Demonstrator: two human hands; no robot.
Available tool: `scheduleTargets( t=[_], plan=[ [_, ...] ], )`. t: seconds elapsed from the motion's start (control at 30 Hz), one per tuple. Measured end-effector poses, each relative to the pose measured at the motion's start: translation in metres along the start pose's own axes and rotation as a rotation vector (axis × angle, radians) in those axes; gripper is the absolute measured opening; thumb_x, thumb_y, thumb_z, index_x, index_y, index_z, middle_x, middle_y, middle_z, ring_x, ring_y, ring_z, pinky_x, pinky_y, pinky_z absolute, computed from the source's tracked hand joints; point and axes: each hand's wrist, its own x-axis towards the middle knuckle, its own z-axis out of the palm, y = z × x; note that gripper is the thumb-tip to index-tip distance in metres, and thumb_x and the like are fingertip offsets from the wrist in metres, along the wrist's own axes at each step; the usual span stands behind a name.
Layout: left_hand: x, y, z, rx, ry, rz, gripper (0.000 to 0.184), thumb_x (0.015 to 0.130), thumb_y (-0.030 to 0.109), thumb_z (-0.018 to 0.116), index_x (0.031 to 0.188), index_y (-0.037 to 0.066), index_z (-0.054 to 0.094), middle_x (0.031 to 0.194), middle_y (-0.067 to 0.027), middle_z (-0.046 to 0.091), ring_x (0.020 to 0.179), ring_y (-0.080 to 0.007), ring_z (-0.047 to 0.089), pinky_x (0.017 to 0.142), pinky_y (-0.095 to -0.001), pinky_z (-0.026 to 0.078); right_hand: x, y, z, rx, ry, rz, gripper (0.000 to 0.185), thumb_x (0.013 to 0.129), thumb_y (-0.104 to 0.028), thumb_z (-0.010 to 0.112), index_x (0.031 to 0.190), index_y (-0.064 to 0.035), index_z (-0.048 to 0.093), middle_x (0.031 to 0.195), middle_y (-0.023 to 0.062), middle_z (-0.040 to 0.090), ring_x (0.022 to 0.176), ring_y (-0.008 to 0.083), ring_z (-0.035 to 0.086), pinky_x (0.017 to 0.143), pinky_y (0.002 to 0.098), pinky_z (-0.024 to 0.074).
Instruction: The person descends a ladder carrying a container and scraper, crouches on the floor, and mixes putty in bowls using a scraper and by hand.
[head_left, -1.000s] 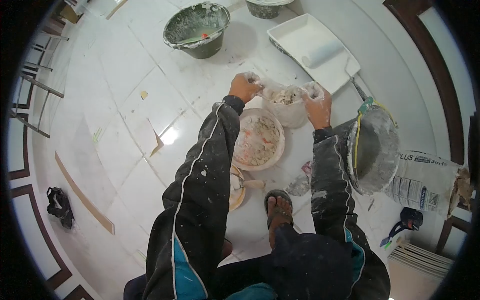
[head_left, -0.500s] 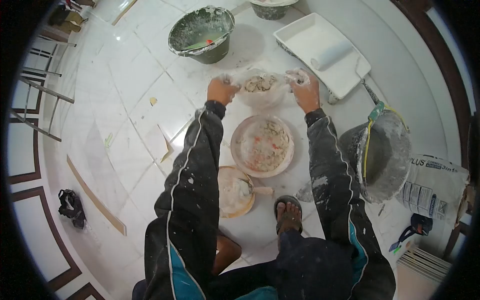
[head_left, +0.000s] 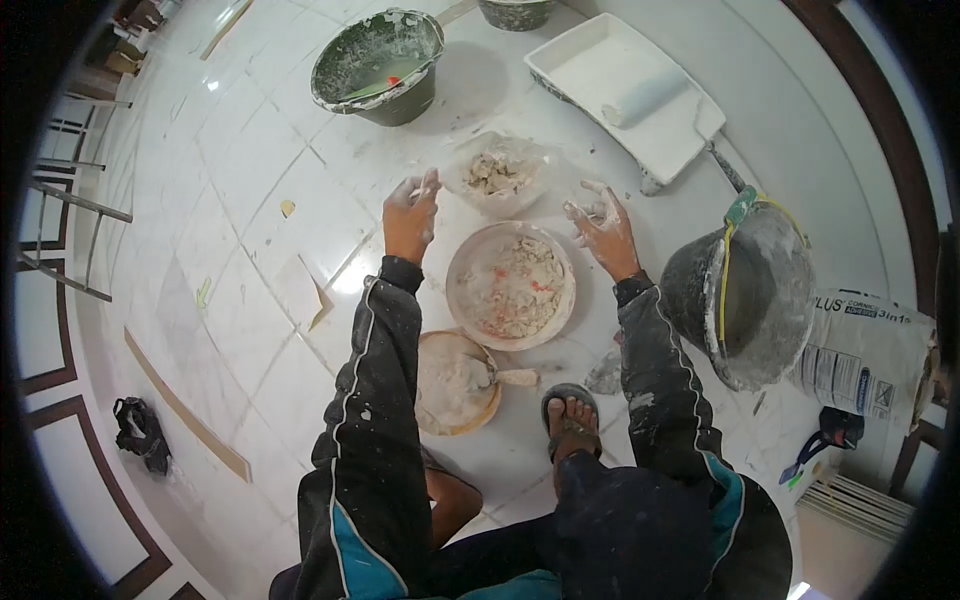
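A clear plastic bag (head_left: 497, 198) with crumbly grey-white lumps in it sits on the tiled floor, its mouth spread wide. Just left of it is my left hand (head_left: 411, 215), dusty with white powder, holding nothing, its fingers partly curled and apart from the bag. My right hand (head_left: 606, 230), also powdery, is raised to the bag's right with fingers spread. Between my forearms stands a round basin (head_left: 455, 290) of pale powder and lumps with reddish bits. Nearer me, a smaller orange-rimmed bowl (head_left: 488, 412) contains pale powder and a tool with a light handle (head_left: 518, 377).
Beyond the bag stand a dark green bucket (head_left: 405, 100) and a white paint tray (head_left: 695, 150) with a roller (head_left: 645, 97). To the right are a tilted black bucket (head_left: 695, 285) and a printed sack (head_left: 850, 365). A long strip (head_left: 185, 405) lies left.
Both hands have let go of the plastic bag's edges and drawn apart from it, the left moving left and toward me. The bag now rests by itself on the floor.
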Motion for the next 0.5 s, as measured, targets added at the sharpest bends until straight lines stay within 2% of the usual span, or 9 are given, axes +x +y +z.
scheduleTargets(
  t=[0.07, 0.1, 0.17, 0.2, 0.3, 0.37, 0.4, 0.47, 0.5],
  plan=[
    [-0.003, 0.01, 0.013, 0.197, 0.052, 0.698, 0.028, 0.084, 0.031, 0.063, 0.089, 0.004, 0.065, 0.071, -0.0132, 0.064, 0.059, -0.0223, 0.059, 0.058, -0.0321, 0.046, -0.001, 0.005, 0.005, -0.028, 0.04, -0.067, 0.053, 0.08, -0.026, 0.068, 0.122, -0.0012, 0.046, 0.092, 0.0156, 0.063, 0.077, 0.0196, 0.061, 0.069, 0.0309, 0.0486],
    [-0.004, 0.022, 0.022, 0.197, 0.054, 0.7, 0.028, 0.084, 0.031, 0.063, 0.089, 0.004, 0.065, 0.071, -0.0132, 0.064, 0.059, -0.0223, 0.059, 0.058, -0.0321, 0.046, -0.001, 0.001, 0.008, -0.027, 0.039, -0.07, 0.053, 0.08, -0.026, 0.068, 0.122, -0.0012, 0.046, 0.092, 0.0156, 0.063, 0.077, 0.0196, 0.061, 0.069, 0.0309, 0.0486],
    [-0.001, 0.046, 0.045, 0.364, 0.07, 0.97, 0.025, 0.084, 0.025, 0.061, 0.098, 0.005, 0.064, 0.074, -0.0106, 0.064, 0.057, -0.0222, 0.055, 0.057, -0.0313, 0.044, 0.004, -0.012, 0.017, 0.002, 0.151, -0.144, 0.052, 0.079, -0.027, 0.068, 0.12, -0.0018, 0.047, 0.097, 0.0169, 0.063, 0.079, 0.0215, 0.063, 0.07, 0.0319, 0.049],
    [0.001, 0.052, 0.054, 0.364, 0.071, 0.974, 0.025, 0.084, 0.025, 0.061, 0.098, 0.005, 0.064, 0.074, -0.0106, 0.064, 0.057, -0.0222, 0.055, 0.057, -0.0313, 0.044, 0.006, -0.02, 0.02, 0.003, 0.152, -0.147, 0.052, 0.079, -0.027, 0.068, 0.12, -0.0018, 0.047, 0.097, 0.0169, 0.063, 0.079, 0.0215, 0.063, 0.07, 0.0319, 0.049],
    [0.018, 0.051, 0.069, 0.567, -0.182, 0.728, 0.023, 0.082, 0.023, 0.062, 0.095, 0.005, 0.066, 0.084, -0.0149, 0.065, 0.068, -0.0299, 0.06, 0.066, -0.0339, 0.047, 0.009, -0.032, 0.021, 0.061, 0.181, -0.179, 0.055, 0.078, -0.027, 0.069, 0.121, -0.0021, 0.045, 0.097, 0.017, 0.063, 0.081, 0.0232, 0.063, 0.071, 0.0328, 0.0493],
    [0.034, 0.029, 0.07, 0.729, -0.166, 1.067, 0.02, 0.082, 0.019, 0.062, 0.094, 0.004, 0.066, 0.083, -0.0147, 0.065, 0.076, -0.0309, 0.063, 0.071, -0.0334, 0.049, 0.006, -0.026, 0.015, -0.014, 0.124, -0.188, 0.061, 0.075, -0.033, 0.07, 0.122, -0.0028, 0.044, 0.097, 0.0174, 0.063, 0.082, 0.0245, 0.064, 0.072, 0.0347, 0.0494],
    [0.035, 0.029, 0.067, 0.728, -0.17, 1.07, 0.02, 0.082, 0.019, 0.062, 0.094, 0.004, 0.066, 0.083, -0.0147, 0.065, 0.076, -0.0309, 0.063, 0.071, -0.0334, 0.049, 0.0, -0.021, 0.012, -0.014, 0.129, -0.188, 0.061, 0.075, -0.033, 0.07, 0.122, -0.0028, 0.044, 0.097, 0.0174, 0.063, 0.082, 0.0245, 0.064, 0.072, 0.0347, 0.0494],
    [0.022, 0.03, 0.059, 0.395, -0.027, 1.115, 0.022, 0.076, 0.015, 0.062, 0.095, 0.005, 0.066, 0.086, -0.0162, 0.065, 0.076, -0.033, 0.06, 0.074, -0.0372, 0.048, -0.023, -0.008, 0.004, -0.395, 0.072, 0.015, 0.062, 0.074, -0.037, 0.07, 0.119, -0.0013, 0.046, 0.101, 0.0194, 0.062, 0.091, 0.0289, 0.062, 0.079, 0.0376, 0.0483],
    [0.0, 0.043, 0.052, 0.336, -0.017, 0.891, 0.025, 0.074, 0.014, 0.063, 0.096, 0.003, 0.065, 0.092, -0.0172, 0.064, 0.082, -0.0327, 0.06, 0.079, -0.0386, 0.048, -0.034, 0.007, 0.001, -0.396, 0.075, 0.025, 0.062, 0.074, -0.037, 0.07, 0.119, -0.0013, 0.046, 0.101, 0.0194, 0.062, 0.091, 0.0289, 0.062, 0.079, 0.0376, 0.0483]
  ],
)
